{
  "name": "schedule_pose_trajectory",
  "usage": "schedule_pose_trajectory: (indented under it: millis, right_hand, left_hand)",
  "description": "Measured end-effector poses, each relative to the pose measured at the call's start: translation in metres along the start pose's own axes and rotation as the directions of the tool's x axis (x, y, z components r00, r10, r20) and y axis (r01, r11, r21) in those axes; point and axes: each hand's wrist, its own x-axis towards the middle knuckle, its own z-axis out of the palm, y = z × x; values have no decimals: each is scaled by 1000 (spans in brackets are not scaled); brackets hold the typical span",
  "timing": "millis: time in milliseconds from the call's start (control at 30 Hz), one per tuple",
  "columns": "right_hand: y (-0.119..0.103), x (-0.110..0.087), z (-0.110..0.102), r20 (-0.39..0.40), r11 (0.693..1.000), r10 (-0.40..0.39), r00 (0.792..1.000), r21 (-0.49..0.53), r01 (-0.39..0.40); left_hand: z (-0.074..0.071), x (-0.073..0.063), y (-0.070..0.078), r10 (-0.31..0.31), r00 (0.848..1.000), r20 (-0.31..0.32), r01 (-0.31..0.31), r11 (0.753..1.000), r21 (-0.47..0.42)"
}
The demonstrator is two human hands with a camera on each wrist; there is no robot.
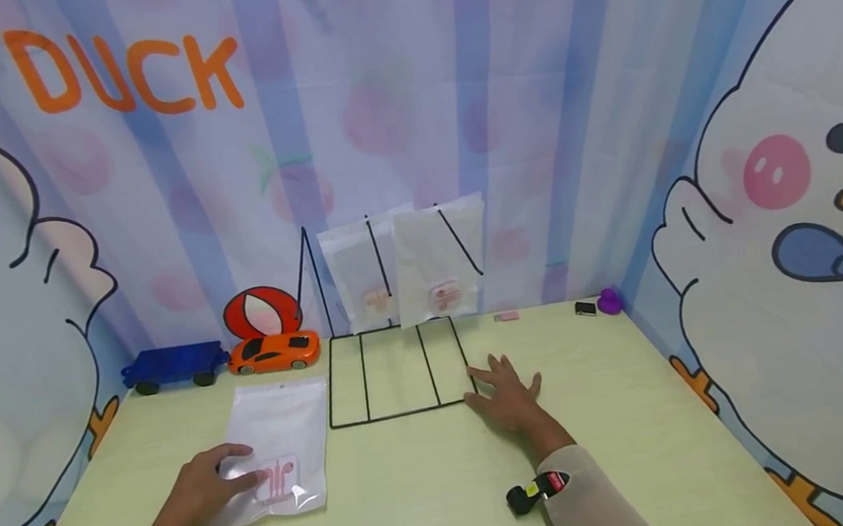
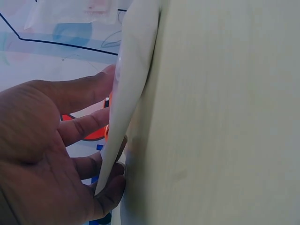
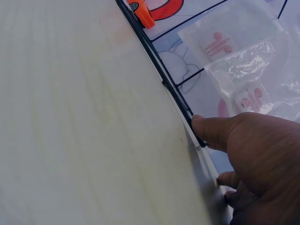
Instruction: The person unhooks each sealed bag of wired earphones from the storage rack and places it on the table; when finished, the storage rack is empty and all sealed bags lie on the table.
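Note:
My left hand (image 1: 208,486) holds the left edge of a white zip bag (image 1: 284,417) with pink earphones (image 1: 278,478) showing in its lower part. Thumb and index finger lie over its front, while other fingers reach behind the edge in the left wrist view. My right hand (image 1: 507,396) is spread at the front right corner of a black wire rack (image 1: 397,416), thumb tip (image 3: 199,124) against the base wire. From the rack's upright prongs hang two similar bags, one on the left (image 1: 346,261) and one on the right (image 1: 439,249), both with earphones in them.
Left of the rack, an orange toy car (image 1: 275,353) stands in front of the curtain, beside a blue toy trailer (image 1: 175,366). Small items lie at the back right: a pink piece (image 1: 506,317), a black one (image 1: 585,308) and a purple one (image 1: 610,302). Printed curtains border the table.

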Motion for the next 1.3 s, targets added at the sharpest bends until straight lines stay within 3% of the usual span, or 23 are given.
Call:
schedule_pose_trajectory:
  millis: [500, 733, 1300]
  right_hand:
    - [-6, -2, -1, -4, 1000, 0, 1000, 6, 0]
    - [-7, -3, -3, 1, 1000, 3, 1000, 7, -3]
    - [-5, -3, -2, -4, 1000, 0, 1000, 3, 0]
  left_hand:
    - [-4, -1, -3, 16, 999, -33, -12, 992, 123]
    - [-9, -2, 0, 66, 996, -61, -53, 977, 208]
    - [-8, 7, 41, 125, 988, -95, -85, 935, 344]
